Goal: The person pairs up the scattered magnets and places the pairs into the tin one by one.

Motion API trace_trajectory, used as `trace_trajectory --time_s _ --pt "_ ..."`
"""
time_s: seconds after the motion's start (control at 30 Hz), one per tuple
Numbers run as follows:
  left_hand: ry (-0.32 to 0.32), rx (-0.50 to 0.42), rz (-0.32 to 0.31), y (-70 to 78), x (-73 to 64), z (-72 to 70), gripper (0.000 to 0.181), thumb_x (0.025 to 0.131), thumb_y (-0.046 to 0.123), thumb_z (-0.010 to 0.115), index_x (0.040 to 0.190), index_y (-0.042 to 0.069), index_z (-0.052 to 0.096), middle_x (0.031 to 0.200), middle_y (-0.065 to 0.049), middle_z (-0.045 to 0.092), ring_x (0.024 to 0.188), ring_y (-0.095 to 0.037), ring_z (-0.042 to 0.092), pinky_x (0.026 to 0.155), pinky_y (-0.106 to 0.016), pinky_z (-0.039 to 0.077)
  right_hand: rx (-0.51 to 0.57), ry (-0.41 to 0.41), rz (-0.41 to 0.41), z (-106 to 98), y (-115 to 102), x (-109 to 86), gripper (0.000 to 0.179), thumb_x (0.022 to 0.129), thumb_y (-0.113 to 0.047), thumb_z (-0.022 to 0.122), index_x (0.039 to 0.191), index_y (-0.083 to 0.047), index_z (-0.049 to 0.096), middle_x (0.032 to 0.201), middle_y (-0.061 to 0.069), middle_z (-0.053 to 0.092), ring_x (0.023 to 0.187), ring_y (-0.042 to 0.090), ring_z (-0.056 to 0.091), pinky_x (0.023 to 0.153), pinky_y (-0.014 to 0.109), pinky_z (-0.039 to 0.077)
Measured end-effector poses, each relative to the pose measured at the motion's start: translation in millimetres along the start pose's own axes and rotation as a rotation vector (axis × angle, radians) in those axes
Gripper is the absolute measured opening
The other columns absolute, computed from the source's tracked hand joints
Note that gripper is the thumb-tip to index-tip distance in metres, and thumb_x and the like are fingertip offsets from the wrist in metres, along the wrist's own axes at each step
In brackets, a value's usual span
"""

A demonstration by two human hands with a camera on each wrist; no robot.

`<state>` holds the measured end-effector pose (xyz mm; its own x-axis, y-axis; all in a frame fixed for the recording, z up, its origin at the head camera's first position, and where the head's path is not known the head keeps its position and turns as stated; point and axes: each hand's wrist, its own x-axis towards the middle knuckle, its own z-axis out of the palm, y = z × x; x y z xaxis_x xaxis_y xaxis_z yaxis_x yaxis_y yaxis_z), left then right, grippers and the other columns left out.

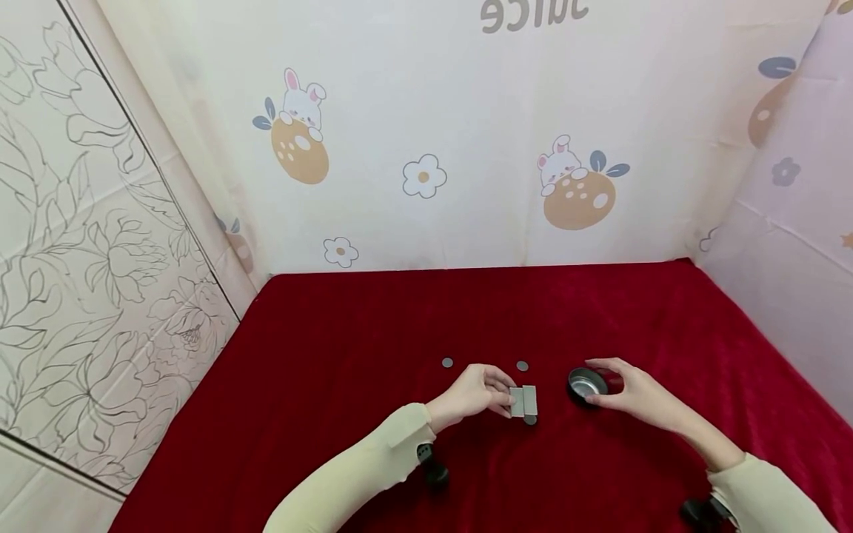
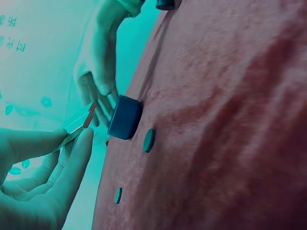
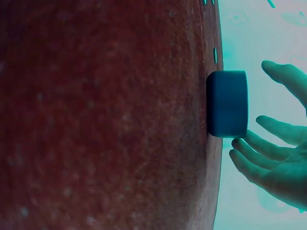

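My left hand [image 1: 474, 392] pinches a small flat grey rectangular piece [image 1: 523, 401] between thumb and fingertips. It shows two panels side by side in the head view; from the left wrist it looks thin, with a reddish edge [image 2: 89, 115]. My right hand [image 1: 633, 392] is at a round, dark-sided, open-topped tin [image 1: 586, 386], thumb and fingers spread around its right side. The right wrist view shows those fingers [image 3: 283, 127] straight or loosely bent, beside the tin [image 3: 228, 104]. The tin's bare inside is silvery. A grey disc [image 1: 529, 420] lies partly hidden under the piece.
Two more grey discs lie on the red cloth, one disc [image 1: 523, 366] behind the held piece and another disc [image 1: 447, 363] farther left. The red-covered table [image 1: 360, 326] meets a printed curtain [image 1: 426, 229] at the back. Pale patterned panels flank both sides.
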<state>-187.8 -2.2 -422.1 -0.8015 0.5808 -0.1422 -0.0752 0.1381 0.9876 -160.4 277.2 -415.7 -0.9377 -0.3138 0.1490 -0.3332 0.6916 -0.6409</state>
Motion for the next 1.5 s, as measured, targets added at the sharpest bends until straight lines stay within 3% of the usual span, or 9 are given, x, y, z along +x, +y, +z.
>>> trace_trajectory --time_s 0.27,0.47,0.8,1.17,1.5 --pt "0.031 -0.055 -0.025 1.9 18.8 6.4 0.018 0.079 -0.005 0.06 0.097 -0.006 0.06 0.076 -0.011 0.062 0.063 -0.025 0.064 0.066 -0.038 0.051 0.143 -0.086 -0.014 -0.5 12.8 3.2 0.058 0.074 -0.014 0.071 0.118 0.013 0.045 0.11 0.023 0.052 0.094 0.009 0.056 0.071 0.019 0.047" --pt "0.05 -0.107 -0.037 3.5 28.5 12.3 0.021 0.078 -0.004 0.061 0.099 -0.006 0.061 0.077 -0.012 0.063 0.065 -0.028 0.064 0.067 -0.04 0.051 0.183 -0.102 -0.024 0.0 16.1 5.0 0.058 0.072 -0.009 0.072 0.115 0.018 0.044 0.106 0.026 0.053 0.088 0.002 0.056 0.067 0.019 0.048" --pt "0.072 -0.176 -0.055 -0.5 44.5 22.1 0.02 0.078 -0.004 0.061 0.098 -0.005 0.062 0.082 -0.012 0.065 0.068 -0.026 0.064 0.067 -0.041 0.051 0.162 -0.089 -0.06 4.6 19.3 7.2 0.052 0.071 -0.008 0.072 0.109 0.018 0.049 0.1 0.024 0.056 0.084 0.001 0.057 0.065 0.018 0.048" --pt "0.133 -0.222 -0.073 1.3 63.9 40.8 0.017 0.076 -0.006 0.063 0.092 -0.005 0.065 0.079 -0.014 0.066 0.068 -0.026 0.064 0.064 -0.042 0.051 0.111 -0.126 -0.023 -1.3 17.5 11.1 0.053 0.072 -0.016 0.073 0.11 0.014 0.051 0.102 0.021 0.057 0.084 0.011 0.059 0.065 0.019 0.048" --pt "0.171 -0.241 -0.101 -4.2 77.8 56.0 0.016 0.074 -0.01 0.063 0.089 -0.008 0.065 0.074 -0.017 0.065 0.068 -0.032 0.064 0.06 -0.04 0.052 0.109 -0.121 -0.033 -1.7 18.8 12.5 0.053 0.071 -0.016 0.074 0.109 0.014 0.052 0.101 0.021 0.057 0.082 0.006 0.058 0.063 0.018 0.047"
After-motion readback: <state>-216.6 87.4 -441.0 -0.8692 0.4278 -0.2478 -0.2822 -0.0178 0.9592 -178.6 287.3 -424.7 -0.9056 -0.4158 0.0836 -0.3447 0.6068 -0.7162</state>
